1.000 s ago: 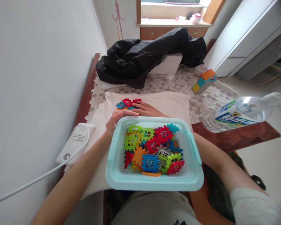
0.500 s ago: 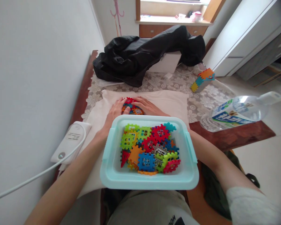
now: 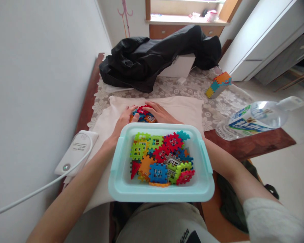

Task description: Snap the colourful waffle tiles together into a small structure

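Note:
Beyond the bin's far rim, a cluster of colourful interlocking plastic building pieces (image 3: 143, 115) lies on a white cloth (image 3: 182, 104). Red, blue and orange show in it; its lower part is hidden. My left hand (image 3: 124, 118) lies along its left side, fingers stretched and thumb at its near side. From the right, my right hand (image 3: 160, 113) reaches over it with extended fingers touching the red top. Nearest me, a light-teal plastic bin (image 3: 160, 196) holds many more such pieces, among them a blue square (image 3: 158, 173) and a red triangle (image 3: 134, 168).
A large clear bottle (image 3: 255, 118) stands at the right table edge. Behind it is a small assembled block shape (image 3: 218, 84). A black garment (image 3: 142, 60) drapes over a white box (image 3: 179, 65). At left lies a white power device (image 3: 76, 148) with a cable (image 3: 40, 192).
Both hands have shifted slightly around the cluster. More blue now shows at its left, and the red part sits a little further right. The view has tilted slightly.

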Motion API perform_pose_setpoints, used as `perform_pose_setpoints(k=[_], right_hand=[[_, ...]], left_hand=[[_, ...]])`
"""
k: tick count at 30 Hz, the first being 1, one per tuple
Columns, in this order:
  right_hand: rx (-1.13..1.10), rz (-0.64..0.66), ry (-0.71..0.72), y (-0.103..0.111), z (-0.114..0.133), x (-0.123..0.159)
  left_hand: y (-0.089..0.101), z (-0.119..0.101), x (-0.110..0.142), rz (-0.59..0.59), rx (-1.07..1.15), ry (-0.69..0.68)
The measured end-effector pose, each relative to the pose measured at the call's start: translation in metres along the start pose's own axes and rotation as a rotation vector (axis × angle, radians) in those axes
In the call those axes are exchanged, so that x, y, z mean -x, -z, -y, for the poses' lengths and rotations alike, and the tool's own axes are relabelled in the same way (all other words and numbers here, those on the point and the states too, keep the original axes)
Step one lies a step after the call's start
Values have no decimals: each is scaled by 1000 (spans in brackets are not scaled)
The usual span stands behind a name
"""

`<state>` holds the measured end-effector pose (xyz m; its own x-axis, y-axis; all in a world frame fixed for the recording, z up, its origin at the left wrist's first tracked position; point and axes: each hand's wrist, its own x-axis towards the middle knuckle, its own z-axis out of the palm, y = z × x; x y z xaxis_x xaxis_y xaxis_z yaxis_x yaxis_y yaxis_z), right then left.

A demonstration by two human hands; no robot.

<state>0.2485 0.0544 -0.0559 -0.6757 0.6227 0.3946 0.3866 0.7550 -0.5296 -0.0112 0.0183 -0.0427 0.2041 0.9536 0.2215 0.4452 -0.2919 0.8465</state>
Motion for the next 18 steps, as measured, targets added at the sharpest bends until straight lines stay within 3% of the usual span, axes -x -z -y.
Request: perform_pose_setpoints(k=[5, 10, 14, 18], right_hand=[[-91, 36, 49, 4, 4, 0], [-74, -8, 2, 8, 9, 2], [-112, 47, 2, 9, 9, 3], [-114, 13, 14, 13, 9, 0]], left_hand=[[2, -14, 2, 157, -72, -34], [5, -17, 2, 55, -90, 65], [7, -9, 2, 137, -155, 13], [9, 4, 0, 156, -103, 36]])
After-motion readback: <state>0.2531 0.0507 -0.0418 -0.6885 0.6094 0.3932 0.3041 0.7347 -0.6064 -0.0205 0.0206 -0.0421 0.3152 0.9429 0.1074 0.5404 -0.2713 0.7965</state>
